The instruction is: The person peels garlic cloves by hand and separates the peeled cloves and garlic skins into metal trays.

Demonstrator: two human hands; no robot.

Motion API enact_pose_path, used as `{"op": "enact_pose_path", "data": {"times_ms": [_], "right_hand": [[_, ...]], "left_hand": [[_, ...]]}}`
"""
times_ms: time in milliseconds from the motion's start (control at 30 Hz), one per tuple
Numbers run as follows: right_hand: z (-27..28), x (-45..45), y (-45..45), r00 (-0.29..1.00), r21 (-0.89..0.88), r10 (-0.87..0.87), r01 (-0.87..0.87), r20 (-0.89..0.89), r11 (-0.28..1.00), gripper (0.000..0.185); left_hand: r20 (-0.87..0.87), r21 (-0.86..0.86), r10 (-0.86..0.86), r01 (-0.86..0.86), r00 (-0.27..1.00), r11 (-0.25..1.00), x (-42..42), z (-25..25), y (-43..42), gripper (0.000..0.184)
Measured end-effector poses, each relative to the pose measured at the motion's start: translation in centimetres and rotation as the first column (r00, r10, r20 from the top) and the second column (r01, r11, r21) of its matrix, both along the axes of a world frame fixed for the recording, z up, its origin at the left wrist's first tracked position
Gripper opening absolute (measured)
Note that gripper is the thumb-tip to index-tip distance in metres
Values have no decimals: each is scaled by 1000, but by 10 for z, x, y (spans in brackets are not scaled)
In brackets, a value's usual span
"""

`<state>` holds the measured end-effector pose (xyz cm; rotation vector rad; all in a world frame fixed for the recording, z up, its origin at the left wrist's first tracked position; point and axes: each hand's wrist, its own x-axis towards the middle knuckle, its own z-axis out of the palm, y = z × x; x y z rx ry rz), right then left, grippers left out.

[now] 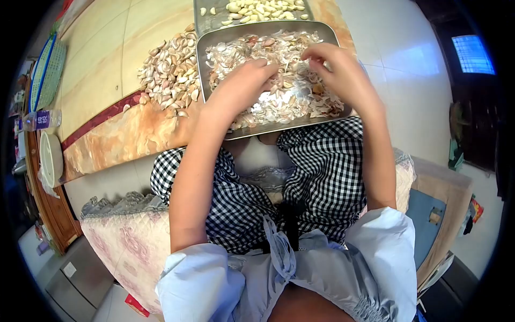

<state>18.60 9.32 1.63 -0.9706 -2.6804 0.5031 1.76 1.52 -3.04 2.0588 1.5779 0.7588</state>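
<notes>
A metal tray [257, 130] full of papery garlic skins [268, 110] sits in front of me, its near edge above my knees. My left hand [244, 86] is over the middle of the tray, fingers curled together just above the skins. Whatever its fingertips may hold is hidden. To the right, my right hand [338, 70] hovers over the skins with bent fingers held apart, and nothing shows between them. Unpeeled garlic cloves [171, 72] lie heaped on the table left of the tray. Peeled garlic cloves [263, 9] rest in a second tray [209, 22] behind it.
The marble-patterned table [102, 59] extends to the left and back. At its left side are a green mesh basket [48, 72], a plastic bottle [43, 120] and a pale round basin [51, 159]. A wooden-framed chair [429, 209] stands at right.
</notes>
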Motion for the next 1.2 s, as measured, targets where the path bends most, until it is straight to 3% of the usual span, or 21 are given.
{"op": "enact_pose_path", "data": {"times_ms": [100,167,233,367,467,567,833,900,933,1000,1200], "right_hand": [[-12,-10,-3,997,46,78,-77,-15,996,22],[-17,-6,-1,995,-121,82,-88,-51,989,17],[-18,-2,3,994,-99,109,-112,-31,989,19],[-26,11,16,999,-94,20,-17,32,995,19],[-17,17,15,978,-136,-83,57,-189,989,11],[-11,28,18,997,-45,-68,66,-40,997,10],[-17,26,12,998,-208,-33,43,49,977,12],[-22,23,10,999,-44,-47,46,-18,998,18],[-22,19,8,999,-44,-47,47,-19,998,18],[-19,9,3,990,-51,108,-113,-90,992,21],[-26,-15,-14,979,10,191,-191,-66,982,19]], "left_hand": [[46,10,17,-18,999,1000,-3,4,1,20],[72,49,45,-49,996,998,-5,0,0,17],[78,115,74,-83,994,990,-9,3,1,15],[-8,47,95,-95,995,994,-13,10,1,14],[-51,117,161,-154,986,981,-11,11,-2,14],[-109,212,232,-205,967,956,-9,16,-3,14],[-199,191,221,-183,955,964,-16,14,-2,12],[-101,149,127,-111,987,983,-10,12,-1,14],[-102,148,127,-111,987,983,-8,10,-2,14],[-143,148,112,-91,983,985,-4,7,-3,16],[-105,196,154,-131,983,972,-7,2,-1,15]]}}
